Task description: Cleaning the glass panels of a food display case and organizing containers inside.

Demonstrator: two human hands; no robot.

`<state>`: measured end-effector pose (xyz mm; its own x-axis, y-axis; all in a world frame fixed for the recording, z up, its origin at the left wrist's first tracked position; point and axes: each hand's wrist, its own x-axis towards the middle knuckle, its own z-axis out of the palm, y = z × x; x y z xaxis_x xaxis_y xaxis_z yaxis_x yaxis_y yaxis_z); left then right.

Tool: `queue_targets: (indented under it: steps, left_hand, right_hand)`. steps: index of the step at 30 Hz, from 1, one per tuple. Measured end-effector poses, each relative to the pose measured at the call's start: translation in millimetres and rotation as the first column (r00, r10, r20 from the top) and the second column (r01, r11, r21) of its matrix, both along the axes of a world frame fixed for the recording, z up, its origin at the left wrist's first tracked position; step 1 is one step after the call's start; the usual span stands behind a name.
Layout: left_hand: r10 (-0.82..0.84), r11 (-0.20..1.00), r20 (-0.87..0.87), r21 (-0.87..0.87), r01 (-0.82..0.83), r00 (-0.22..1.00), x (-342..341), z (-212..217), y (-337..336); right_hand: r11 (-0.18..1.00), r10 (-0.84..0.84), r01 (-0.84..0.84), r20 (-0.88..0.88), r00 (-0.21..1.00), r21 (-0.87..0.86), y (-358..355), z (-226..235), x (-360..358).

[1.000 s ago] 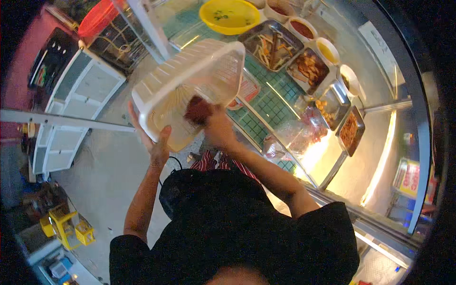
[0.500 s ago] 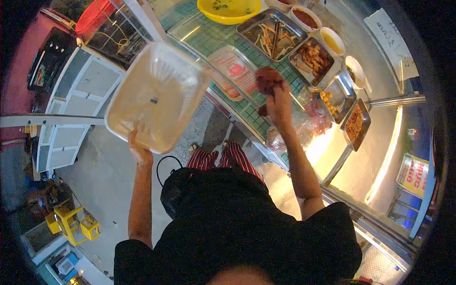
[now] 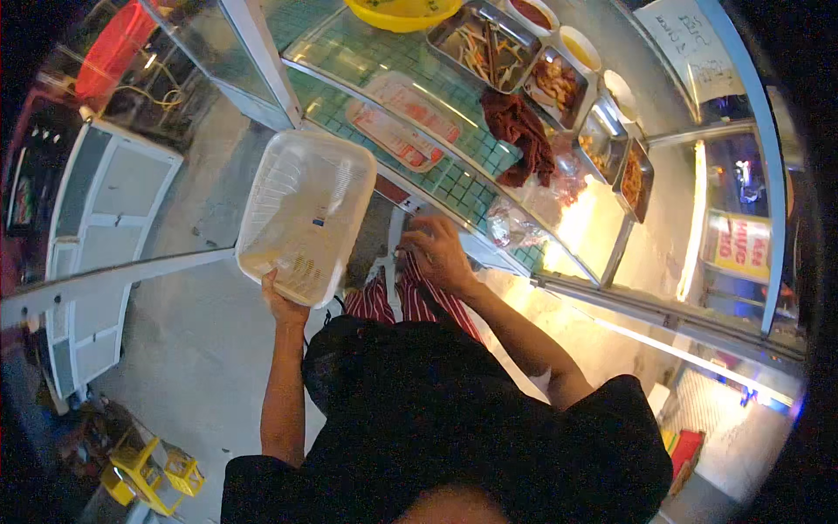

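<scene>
My left hand [image 3: 284, 301] grips a white plastic basket [image 3: 347, 183] by its near rim, thumb on the inner side. The basket is tilted toward me; slots show in its wall and a small dark mark in its bottom. My right hand [image 3: 441, 255] is in front of my waist, its fingers loosely bent and apart, with nothing visible in them. A white strip [image 3: 391, 271] shows beside its fingertips. Beyond it, a crumpled dark red cloth [image 3: 519, 144] lies on the glass-sided food counter [image 3: 476, 188].
Metal trays of food [image 3: 484, 44], white bowls [image 3: 578, 48] and a yellow basin [image 3: 406, 13] line the counter's far side. A pink-and-white package [image 3: 406, 122] shows behind the glass. White cabinets [image 3: 131, 188] stand at left; yellow stools [image 3: 144, 472] are at lower left.
My right hand has let go of the dark red cloth and come back toward my waist. The basket in my left hand has moved lower and slightly right.
</scene>
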<state>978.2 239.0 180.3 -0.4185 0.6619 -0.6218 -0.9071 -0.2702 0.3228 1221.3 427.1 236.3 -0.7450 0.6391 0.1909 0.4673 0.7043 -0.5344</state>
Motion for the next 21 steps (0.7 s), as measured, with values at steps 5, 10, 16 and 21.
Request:
queue_targets:
  steps: [5, 10, 16, 21]
  left_hand:
    - [-0.155, 0.981, 0.131, -0.098, 0.168, 0.979, -9.8, -13.9, -11.2]
    - [-0.324, 0.933, 0.160, -0.106, 0.343, 0.932, -10.2, -34.5, -6.5]
    - [-0.420, 0.859, 0.170, -0.241, 0.451, 0.892, -0.4, -27.2, 6.5]
    - [-0.532, 0.777, 0.110, -0.330, 0.536, 0.839, -5.4, -53.6, 2.2]
  right_hand:
    - [0.930, -0.212, 0.225, 0.075, 0.974, -0.289, -30.9, -44.3, 6.8]
    - [0.645, -0.489, 0.500, 0.190, 0.851, -0.578, -32.4, -103.6, 62.1]
    - [-0.052, -0.884, 0.606, 0.319, 0.342, -0.793, -14.9, -133.1, 130.6]
    - [-0.158, -0.961, 0.945, 0.267, -0.080, -0.286, 53.1, -202.4, 189.6]
